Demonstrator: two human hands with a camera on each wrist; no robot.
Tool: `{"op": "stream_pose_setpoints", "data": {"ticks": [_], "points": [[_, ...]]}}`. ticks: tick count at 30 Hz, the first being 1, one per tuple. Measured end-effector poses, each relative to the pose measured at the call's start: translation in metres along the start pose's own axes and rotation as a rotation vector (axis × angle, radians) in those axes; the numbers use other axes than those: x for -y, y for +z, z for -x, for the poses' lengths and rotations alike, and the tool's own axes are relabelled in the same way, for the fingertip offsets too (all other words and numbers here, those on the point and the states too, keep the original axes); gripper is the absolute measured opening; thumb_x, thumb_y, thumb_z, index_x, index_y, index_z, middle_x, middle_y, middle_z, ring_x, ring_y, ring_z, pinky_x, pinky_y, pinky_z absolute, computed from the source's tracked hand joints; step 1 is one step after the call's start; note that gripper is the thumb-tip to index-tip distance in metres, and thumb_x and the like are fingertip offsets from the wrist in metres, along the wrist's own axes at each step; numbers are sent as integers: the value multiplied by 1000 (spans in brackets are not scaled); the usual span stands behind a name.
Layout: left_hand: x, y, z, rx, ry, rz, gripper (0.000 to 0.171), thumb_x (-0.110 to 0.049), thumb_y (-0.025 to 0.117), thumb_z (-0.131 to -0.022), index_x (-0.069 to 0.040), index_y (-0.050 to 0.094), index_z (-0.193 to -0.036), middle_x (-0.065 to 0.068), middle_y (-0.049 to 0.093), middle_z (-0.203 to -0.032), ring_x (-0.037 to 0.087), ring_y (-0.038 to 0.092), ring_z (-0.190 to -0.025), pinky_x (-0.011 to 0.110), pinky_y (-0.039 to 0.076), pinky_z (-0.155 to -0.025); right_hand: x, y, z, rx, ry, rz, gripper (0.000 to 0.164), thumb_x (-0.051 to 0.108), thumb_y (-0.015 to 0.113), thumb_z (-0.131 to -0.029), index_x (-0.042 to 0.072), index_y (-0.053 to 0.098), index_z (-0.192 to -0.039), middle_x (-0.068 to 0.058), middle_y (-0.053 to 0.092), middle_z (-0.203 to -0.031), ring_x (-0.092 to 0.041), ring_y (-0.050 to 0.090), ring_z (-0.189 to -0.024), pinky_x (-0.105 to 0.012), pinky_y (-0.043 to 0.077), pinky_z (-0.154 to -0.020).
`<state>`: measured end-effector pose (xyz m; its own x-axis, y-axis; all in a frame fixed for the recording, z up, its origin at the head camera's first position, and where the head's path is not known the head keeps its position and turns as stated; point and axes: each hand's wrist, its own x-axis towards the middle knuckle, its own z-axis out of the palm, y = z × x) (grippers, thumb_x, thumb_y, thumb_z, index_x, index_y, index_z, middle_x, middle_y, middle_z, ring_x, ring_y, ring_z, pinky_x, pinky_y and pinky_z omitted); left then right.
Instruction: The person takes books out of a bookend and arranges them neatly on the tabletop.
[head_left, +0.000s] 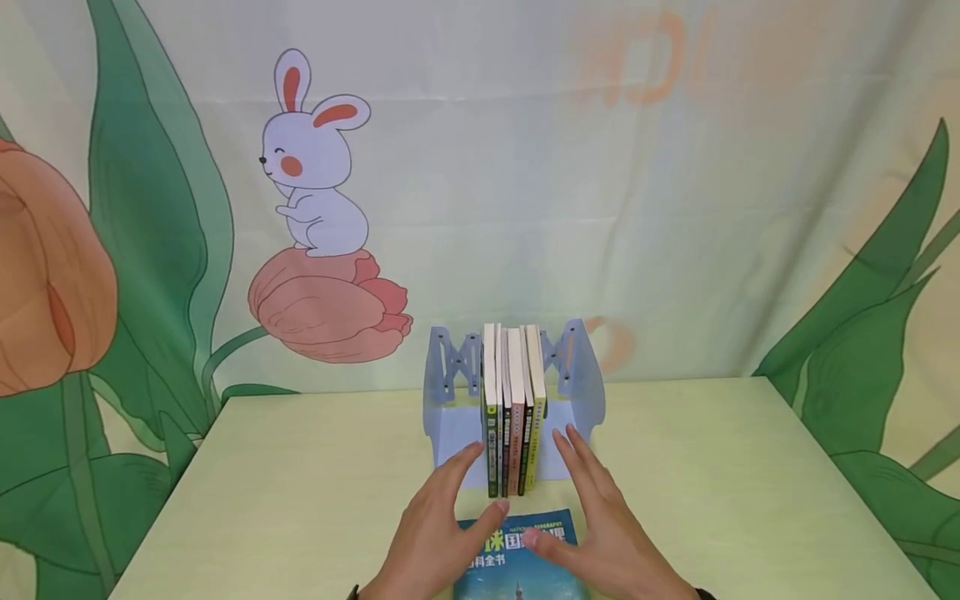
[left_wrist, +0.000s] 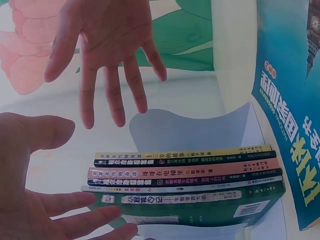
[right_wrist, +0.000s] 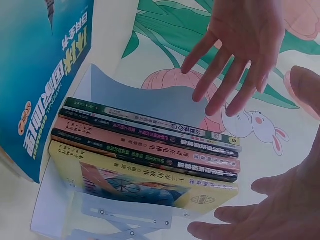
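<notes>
Several thin books (head_left: 513, 450) stand upright side by side in a pale blue expandable book rack (head_left: 590, 375), spines toward me. My left hand (head_left: 438, 521) is held to the left of the row and my right hand (head_left: 611, 525) to the right, fingers spread and nothing in either. In the right wrist view, a yellow book (right_wrist: 145, 177) forms one end of the row; a green book (left_wrist: 200, 205) forms the other in the left wrist view. Below the hands, a large blue book (head_left: 517, 575) lies flat on the table, partly covered by the thumbs.
The pale table (head_left: 300, 483) reaches back to a hanging cloth (head_left: 480, 208) printed with a rabbit, tulips and leaves. Crossed, slotted side supports (head_left: 459, 362) of the rack stand on both sides of the row.
</notes>
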<state>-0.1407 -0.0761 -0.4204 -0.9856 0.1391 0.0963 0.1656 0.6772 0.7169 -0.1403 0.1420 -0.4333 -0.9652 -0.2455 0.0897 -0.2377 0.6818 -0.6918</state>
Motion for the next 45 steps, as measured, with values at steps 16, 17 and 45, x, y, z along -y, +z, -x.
{"op": "stream_pose_setpoints", "data": {"ticks": [16, 17, 45], "points": [[-4, 8, -28, -166, 83, 9, 60, -31, 63, -94, -15, 43, -148, 10, 51, -147, 32, 52, -133, 56, 45, -102, 2, -8, 3, -11, -74, -62, 104, 50, 75, -80, 47, 2, -155, 12, 1, -166, -42, 16, -151, -75, 35, -97], [-4, 8, -31, -175, 90, 13, 59, -30, 63, -94, -13, 43, -147, 11, 51, -146, 32, 54, -130, 55, 46, -101, 2, -9, 4, -13, -75, -63, 105, 50, 75, -79, 47, 2, -155, 12, 1, -166, -42, 17, -150, -75, 35, -97], [0, 27, -65, -416, 189, -70, 47, -22, 66, -93, -8, 54, -136, 12, 63, -131, 26, 68, -109, 41, 58, -82, -4, -16, 2, -86, -134, -51, 103, 51, 76, -78, 44, 8, -156, 10, 7, -166, -39, 33, -144, -72, 38, -98]]}}
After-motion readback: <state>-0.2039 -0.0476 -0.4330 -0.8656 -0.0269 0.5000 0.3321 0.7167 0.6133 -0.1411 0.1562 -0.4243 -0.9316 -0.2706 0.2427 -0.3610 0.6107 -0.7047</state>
